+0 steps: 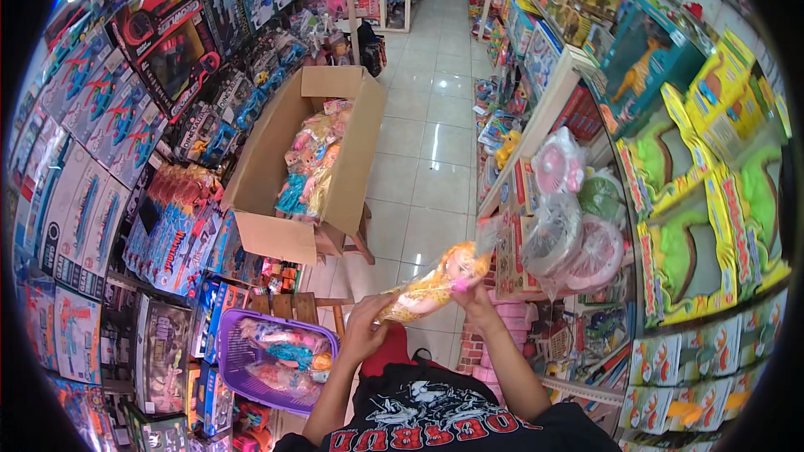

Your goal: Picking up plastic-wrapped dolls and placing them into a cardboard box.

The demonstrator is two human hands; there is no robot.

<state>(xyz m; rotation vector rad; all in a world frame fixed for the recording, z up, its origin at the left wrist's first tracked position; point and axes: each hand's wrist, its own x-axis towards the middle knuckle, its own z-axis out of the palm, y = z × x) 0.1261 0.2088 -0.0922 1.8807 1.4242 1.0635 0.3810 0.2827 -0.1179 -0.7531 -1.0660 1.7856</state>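
Observation:
A blonde doll (431, 286) in a clear plastic bag lies level across the space before me, its head to the right. Around the wrapped foot end, my left hand (369, 324) is closed. My right hand (476, 305) grips the bag beside the doll's head, where a pink piece shows. At the lower left a purple basket (230, 368) holds several bagged dolls (289, 355), one in blue. Beyond it an open cardboard box (352, 163) contains more bagged dolls (314, 163).
The box rests on a wooden stool (360, 243); another wooden stool (293, 308) stands behind the basket. Boxed toys (167, 42) line the left shelves. On the right hang yellow-framed dinosaur packs (687, 209), near wrapped pink fans or baskets (586, 255). A tiled aisle (427, 134) runs between.

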